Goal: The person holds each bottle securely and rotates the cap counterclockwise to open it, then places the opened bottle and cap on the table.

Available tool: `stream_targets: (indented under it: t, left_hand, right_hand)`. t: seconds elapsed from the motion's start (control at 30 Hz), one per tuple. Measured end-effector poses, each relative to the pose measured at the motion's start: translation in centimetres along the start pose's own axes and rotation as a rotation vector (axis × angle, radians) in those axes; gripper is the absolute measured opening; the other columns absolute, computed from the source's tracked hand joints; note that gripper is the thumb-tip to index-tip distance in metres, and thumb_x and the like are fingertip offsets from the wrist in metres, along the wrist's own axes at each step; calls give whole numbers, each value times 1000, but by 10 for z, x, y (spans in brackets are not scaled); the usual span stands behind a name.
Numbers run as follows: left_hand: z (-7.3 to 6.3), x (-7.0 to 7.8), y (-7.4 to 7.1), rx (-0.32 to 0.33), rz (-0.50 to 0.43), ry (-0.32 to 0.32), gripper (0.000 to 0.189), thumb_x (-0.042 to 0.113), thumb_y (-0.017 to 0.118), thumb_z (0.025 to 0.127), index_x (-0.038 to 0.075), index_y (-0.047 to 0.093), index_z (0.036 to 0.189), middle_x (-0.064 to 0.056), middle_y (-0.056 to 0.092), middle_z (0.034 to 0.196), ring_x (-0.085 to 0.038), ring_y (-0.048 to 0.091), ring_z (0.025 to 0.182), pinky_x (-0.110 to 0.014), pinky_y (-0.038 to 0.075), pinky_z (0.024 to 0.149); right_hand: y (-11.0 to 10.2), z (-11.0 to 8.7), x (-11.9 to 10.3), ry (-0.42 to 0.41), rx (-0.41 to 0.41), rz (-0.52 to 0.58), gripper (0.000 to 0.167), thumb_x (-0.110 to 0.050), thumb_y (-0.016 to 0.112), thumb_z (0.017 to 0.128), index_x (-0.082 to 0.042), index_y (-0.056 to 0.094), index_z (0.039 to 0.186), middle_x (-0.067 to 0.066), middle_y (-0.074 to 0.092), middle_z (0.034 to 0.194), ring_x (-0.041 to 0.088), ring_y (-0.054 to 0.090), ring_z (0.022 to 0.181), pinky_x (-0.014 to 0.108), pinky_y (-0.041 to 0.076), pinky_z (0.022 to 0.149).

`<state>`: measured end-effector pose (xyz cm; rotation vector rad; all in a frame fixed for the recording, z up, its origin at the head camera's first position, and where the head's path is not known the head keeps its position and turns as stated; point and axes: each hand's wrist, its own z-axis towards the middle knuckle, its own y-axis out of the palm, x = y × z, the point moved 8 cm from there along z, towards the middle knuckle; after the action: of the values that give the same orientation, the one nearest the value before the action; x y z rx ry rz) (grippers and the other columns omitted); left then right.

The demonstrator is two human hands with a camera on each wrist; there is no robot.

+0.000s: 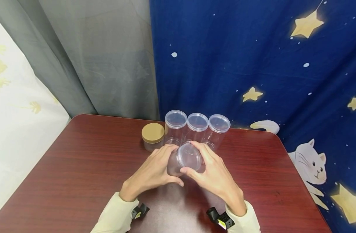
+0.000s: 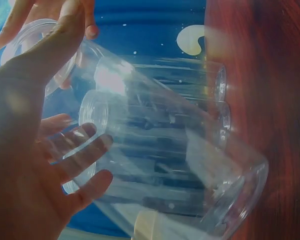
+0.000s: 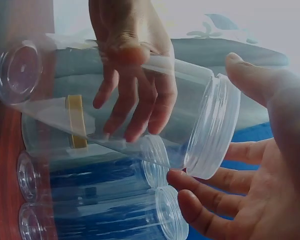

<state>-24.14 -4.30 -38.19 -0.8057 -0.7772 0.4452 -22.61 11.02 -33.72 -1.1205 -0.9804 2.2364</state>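
Note:
Between both hands, a clear plastic jar is held tilted above the table, its lid toward the head camera. My left hand holds the jar's body from the side, with the thumb on one side and the fingers behind it. At the lid end, my right hand grips the lid's rim between thumb and fingers. The right wrist view shows the lid seated on the jar's mouth. Through the see-through wall, the left wrist view shows the left fingers.
Three tall clear jars with clear lids stand in a row just behind the hands. To their left is a shorter jar with a gold lid. The reddish-brown table ends at grey and blue curtains.

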Motion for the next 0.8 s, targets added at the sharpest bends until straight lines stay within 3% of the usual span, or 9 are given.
stream_targets:
  t: [0.3,0.6,0.8]
  left_hand:
    - [2,-1,-2,7,15,-20,94,58,88,62,11,50,135,0,57,129,-12,55,116,-35,47,90]
    - [1,-2,-2,-4,2,-31,90,54,88,64,10,51,134,-1,59,128,-17,60,111,-38,50,96]
    - [-1,-2,-2,-10,-26,-44,87,53,87,66,14,51,136,4,59,128,-12,60,111,-33,50,96]
  right_hand:
    - [0,1,-4,-53,2,36,76,-45,80,81,-18,47,144,-1,51,142,16,54,125,40,50,99]
    - [1,1,-6,-92,-6,65,76,-36,81,81,-17,46,145,3,48,146,16,49,131,38,46,104]
    - [1,1,-9,-118,-11,79,74,-33,80,81,-17,46,145,3,48,147,17,48,133,36,44,106]
